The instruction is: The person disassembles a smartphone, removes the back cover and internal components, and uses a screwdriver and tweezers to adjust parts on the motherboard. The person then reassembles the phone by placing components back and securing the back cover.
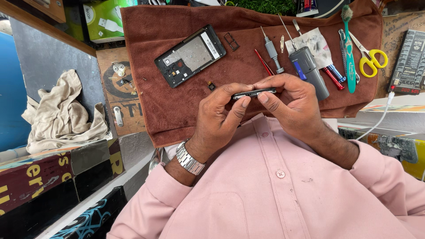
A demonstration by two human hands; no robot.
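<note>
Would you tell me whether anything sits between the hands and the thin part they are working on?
Nothing visible does: the left hand and right hand already pinch the thin part directly, above the brown cloth.

On the one brown towel (177, 110) lie one opened phone body (190, 55), one empty card tray (231, 41), one grey precision screwdriver (272, 51), one green toothbrush (349, 53), one pair of yellow-handled scissors (369, 56) and one dark grey power tool (310, 71); one crumpled beige rag (64, 113) lies off the towel; two hands (221, 117) (290, 104) hold one thin phone part (253, 93)
</note>
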